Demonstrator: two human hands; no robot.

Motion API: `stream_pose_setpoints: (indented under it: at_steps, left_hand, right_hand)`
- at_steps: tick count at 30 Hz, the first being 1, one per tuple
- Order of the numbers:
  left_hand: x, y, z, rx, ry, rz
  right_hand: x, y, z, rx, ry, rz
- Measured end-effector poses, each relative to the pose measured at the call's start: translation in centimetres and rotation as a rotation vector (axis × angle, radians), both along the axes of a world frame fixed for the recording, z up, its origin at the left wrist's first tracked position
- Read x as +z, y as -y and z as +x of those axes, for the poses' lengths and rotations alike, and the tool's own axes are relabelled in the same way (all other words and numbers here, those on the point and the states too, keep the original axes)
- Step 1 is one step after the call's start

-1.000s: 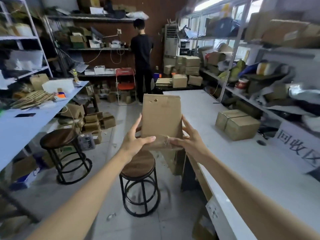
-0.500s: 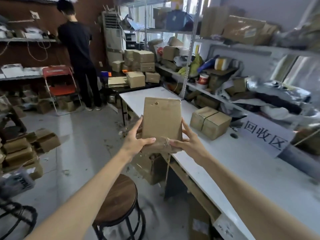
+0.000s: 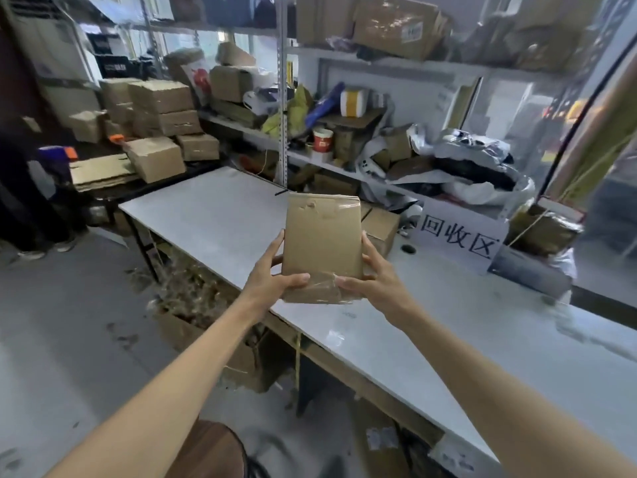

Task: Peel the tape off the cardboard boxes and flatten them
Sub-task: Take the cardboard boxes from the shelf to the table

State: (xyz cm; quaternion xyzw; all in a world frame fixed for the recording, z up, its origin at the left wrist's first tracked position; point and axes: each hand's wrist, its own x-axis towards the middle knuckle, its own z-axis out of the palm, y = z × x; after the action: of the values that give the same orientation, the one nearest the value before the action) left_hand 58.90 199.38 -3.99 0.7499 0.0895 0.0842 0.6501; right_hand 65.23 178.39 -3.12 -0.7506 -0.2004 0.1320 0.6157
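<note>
While the person turns from the aisle toward the bench (image 3: 220,215), the box (image 3: 322,236) stays upright between both hands, at the centre of the frame. A second ago it hung over the stool (image 3: 210,450), which now sits at the bottom edge. Now it hangs in the air above the bench's near edge, not touching it.

The grip has not changed. The left hand (image 3: 272,281) clasps the lower left edge, with the thumb laid across the front and the fingers curled behind. The right hand (image 3: 374,281) mirrors it on the lower right, its thumb resting on the clear tape (image 3: 324,288) that wraps the box's bottom. More tape shines along the top edge.

So only the place has changed, not the box: the tape is still on and nothing is peeled. I judge this to be a carry to a work spot. The right thumb already sits where a peel could start. The other boxes (image 3: 381,225) wait just behind on the bench, right of centre, beside the white sign (image 3: 460,236).
</note>
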Motion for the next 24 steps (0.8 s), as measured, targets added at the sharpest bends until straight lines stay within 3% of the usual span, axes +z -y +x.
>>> stream_pose_setpoints:
  at_steps: [11,24]
  left_hand:
    - [-1.4,-5.3,17.7,-0.108,-0.017,0.029]
    - [-5.2,-8.6,28.8,-0.29,-0.052,0.017]
  right_hand:
    - [-1.7,-4.6,16.2,-0.08,0.024,0.041]
    - [-6.0,-7.7,23.0,-0.307,0.026,0.005]
